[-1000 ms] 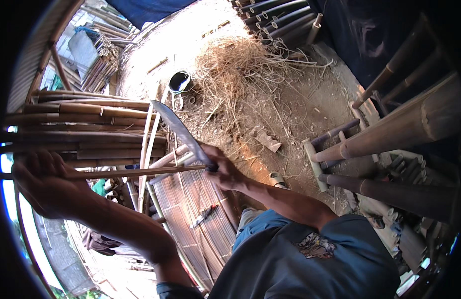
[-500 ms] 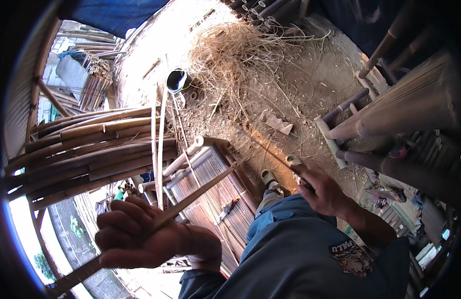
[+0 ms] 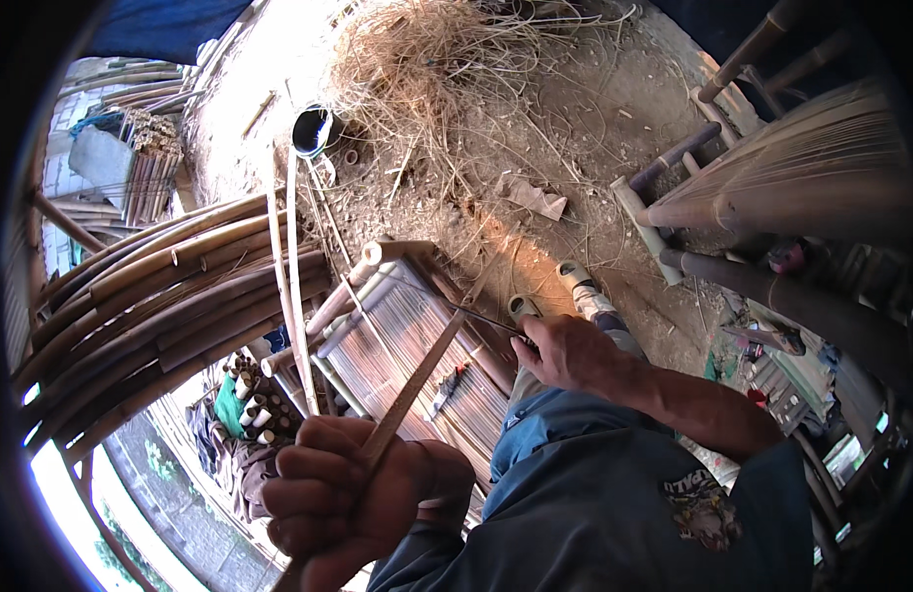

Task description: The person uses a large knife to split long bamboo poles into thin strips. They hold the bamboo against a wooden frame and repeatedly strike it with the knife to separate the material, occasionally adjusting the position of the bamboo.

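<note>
My left hand [image 3: 343,488] is closed round a long flat bamboo strip [image 3: 413,387], which slants up and away to the right past my fist. In my right hand [image 3: 573,353] is a knife [image 3: 492,321] with a thin dark blade; its handle is mostly hidden by my fingers. The blade reaches left to the far part of the strip and appears to touch or cross it. Below the strip lies a slatted bamboo bench [image 3: 385,314], with a small dark tool [image 3: 447,388] on its slats.
Bamboo poles [image 3: 170,286] are stacked at left, with two pale strips [image 3: 294,266] leaning beside them. A black bucket [image 3: 314,130] stands near a heap of shavings [image 3: 407,59]. At right is a large bundle of thin strips [image 3: 792,183]. Cut bamboo pieces [image 3: 251,409] lie lower left.
My right hand has moved left, bringing the knife from clear of the strip to its far part. My left hand has shifted right with the strip, which now points more steeply away.
</note>
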`<state>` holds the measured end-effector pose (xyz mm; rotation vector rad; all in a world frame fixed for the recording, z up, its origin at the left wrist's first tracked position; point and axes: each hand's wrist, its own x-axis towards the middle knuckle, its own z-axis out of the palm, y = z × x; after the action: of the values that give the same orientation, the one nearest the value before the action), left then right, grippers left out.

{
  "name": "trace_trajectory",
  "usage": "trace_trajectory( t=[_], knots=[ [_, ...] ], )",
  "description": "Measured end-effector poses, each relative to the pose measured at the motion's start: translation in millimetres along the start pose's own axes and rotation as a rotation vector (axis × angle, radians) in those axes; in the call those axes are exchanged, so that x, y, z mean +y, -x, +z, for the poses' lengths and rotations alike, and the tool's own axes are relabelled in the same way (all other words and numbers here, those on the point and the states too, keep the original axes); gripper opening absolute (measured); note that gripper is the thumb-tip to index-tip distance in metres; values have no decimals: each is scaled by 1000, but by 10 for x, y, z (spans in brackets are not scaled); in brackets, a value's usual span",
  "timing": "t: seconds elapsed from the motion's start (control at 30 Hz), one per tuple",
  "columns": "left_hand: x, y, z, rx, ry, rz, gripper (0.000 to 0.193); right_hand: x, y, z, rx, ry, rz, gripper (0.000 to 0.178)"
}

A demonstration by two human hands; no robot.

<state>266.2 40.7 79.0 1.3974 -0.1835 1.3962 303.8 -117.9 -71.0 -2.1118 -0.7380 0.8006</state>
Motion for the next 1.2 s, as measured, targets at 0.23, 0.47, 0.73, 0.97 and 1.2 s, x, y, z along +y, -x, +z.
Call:
trace_trajectory(
  t=[0.23, 0.47, 0.73, 0.97, 1.2],
  knots=[
    [-77, -101, -79, -111, 141, -57, 57, -392, -95, 102, 229, -195, -396, 18],
    [-229, -135, -196, -30, 22, 1, 55, 139, -163, 197, 187, -79, -118, 25],
    [-97, -644, -527, -56, 184, -81, 61, 1073, -89, 349, 93, 182, 264, 39],
    [-516, -790, 33, -67, -166, -116, 61, 1607, -347, 270, 67, 59, 383, 39],
    [-1825, -196, 167, -94, -68, -180, 61, 2635, -1146, 241, -21, 113, 501, 39]
  ],
)
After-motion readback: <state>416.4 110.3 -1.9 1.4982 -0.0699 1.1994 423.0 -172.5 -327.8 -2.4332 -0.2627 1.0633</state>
